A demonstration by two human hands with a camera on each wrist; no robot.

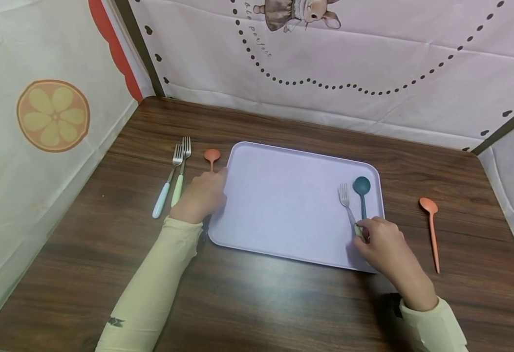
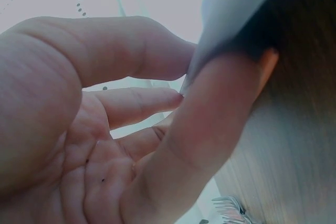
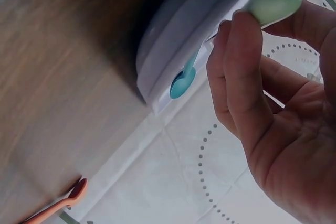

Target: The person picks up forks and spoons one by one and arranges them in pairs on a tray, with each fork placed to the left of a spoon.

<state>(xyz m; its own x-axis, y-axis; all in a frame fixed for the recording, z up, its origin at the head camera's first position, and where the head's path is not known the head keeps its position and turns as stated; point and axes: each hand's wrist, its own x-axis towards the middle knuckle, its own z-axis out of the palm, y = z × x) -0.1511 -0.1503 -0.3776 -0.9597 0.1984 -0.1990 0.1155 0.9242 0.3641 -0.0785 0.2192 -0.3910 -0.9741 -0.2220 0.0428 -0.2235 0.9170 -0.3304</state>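
Note:
A lavender tray lies on the wooden table, and my left hand pinches its left rim between thumb and fingers. With fingertips and thumb, my right hand holds a fork over the tray's right side, tines pointing away. Its pale green handle end shows between the fingers in the right wrist view. Just right of that fork, a teal spoon lies on the tray, its lower handle hidden by the right hand. An orange spoon sits beyond the left hand, which covers its handle.
Left of the tray lie a blue-handled fork and a green-handled fork, close together. Another orange spoon rests on the table to the right. Printed cloth walls border the table at the back and sides.

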